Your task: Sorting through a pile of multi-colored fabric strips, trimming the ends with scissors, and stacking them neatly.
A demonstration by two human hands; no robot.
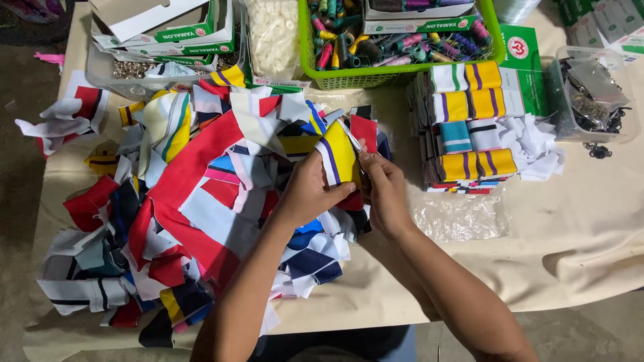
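Observation:
Both hands hold one small fabric piece [339, 155], yellow with a white and purple stripe, above the middle of the table. My left hand [307, 191] grips its lower left side, and my right hand [384, 191] pinches its right edge. Under the hands spreads a big loose heap of cloth scraps [194, 201] in red, white, blue, yellow and black. To the right of my right hand stand neat stacks of folded striped pieces [466, 127] in yellow, white and teal.
A green basket of thread spools [396, 40] stands at the back, a bag of white buttons [273, 33] and green-white boxes [168, 27] to its left. A clear tub of metal parts [590, 94] sits far right. A clear plastic bag [459, 216] lies by my right wrist.

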